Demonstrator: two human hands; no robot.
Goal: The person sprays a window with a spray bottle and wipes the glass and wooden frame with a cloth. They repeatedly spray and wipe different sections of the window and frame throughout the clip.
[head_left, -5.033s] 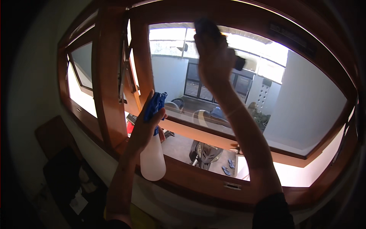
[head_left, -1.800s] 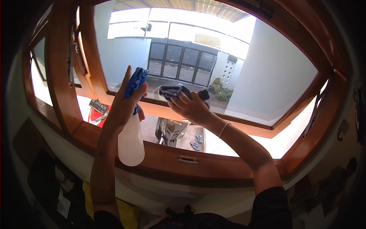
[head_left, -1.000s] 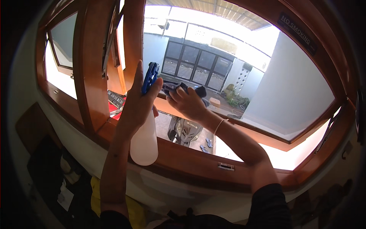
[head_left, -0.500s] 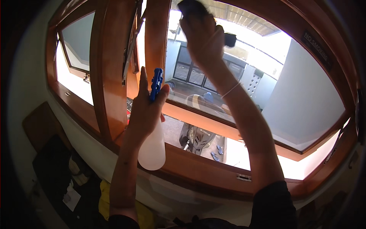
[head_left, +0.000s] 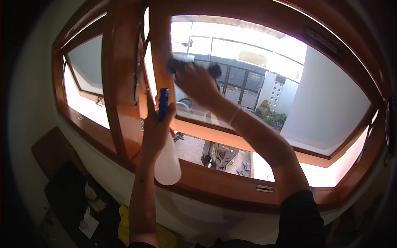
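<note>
In my left hand (head_left: 155,130) is a spray bottle (head_left: 168,167) with a translucent white body and a blue trigger head (head_left: 163,103). The hand is closed around its neck, left of the window's lower frame. My right hand (head_left: 197,84) is closed on a dark cloth (head_left: 178,66) and presses it to the window pane (head_left: 248,58), near the pane's left edge. Part of the cloth sticks out beyond the fingers on both sides; motion blurs it. The pane sits in a brown wooden sash (head_left: 256,142) that is tilted outward at the bottom.
A second tilted window (head_left: 86,66) stands at the left, past a wooden post (head_left: 120,82). A metal latch (head_left: 264,189) sits on the sill. Below left are a dark chair-like thing (head_left: 68,198) and yellow cloth (head_left: 126,223). Outside, a motorcycle (head_left: 221,156) and slippers (head_left: 244,168) show.
My right hand has moved the dark cloth down and left across the pane from its top. My left hand with the spray bottle has shifted slightly lower. The view has shifted a little.
</note>
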